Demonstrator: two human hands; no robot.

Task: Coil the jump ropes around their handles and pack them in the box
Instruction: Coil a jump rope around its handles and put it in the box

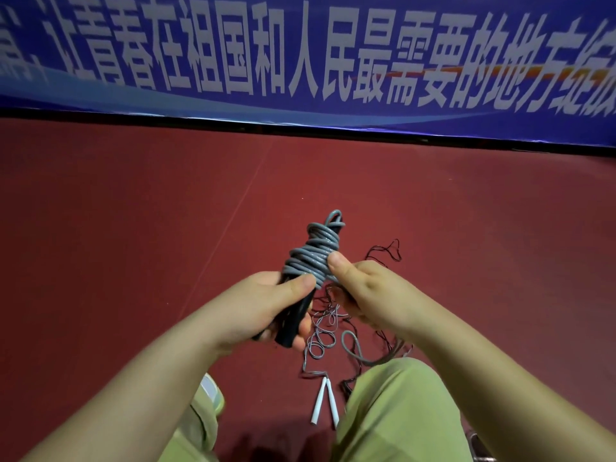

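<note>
Item held: one grey jump rope (311,255), wound in many uneven turns around a pair of black handles (295,320) held side by side. The bundle's long axis runs from the lower left, near the person, up and away to the right, tilted off vertical; the bare handle ends point down toward the person, and a small loop of rope sticks out past the far end. Left hand (266,306): fingers curled round the lower part of the handles, thumb pressed against the lowest turns of the coil. Right hand (363,291): thumb on the right side of the coil, fingers curled behind it; what they pinch is hidden. On the red floor (133,228) beneath the hands: a loose tangle of rope (321,335), grey-and-white strands mixed with thin dark ones, spreading right toward the knee. Two white handles (325,401) lie just in front of the person, close together, joined ends away, spreading toward the viewer. No container shows in view. Also present: light green trousers (400,415), a shoe (211,391) at the left, and a blue banner (300,55) with white characters along the far wall.
</note>
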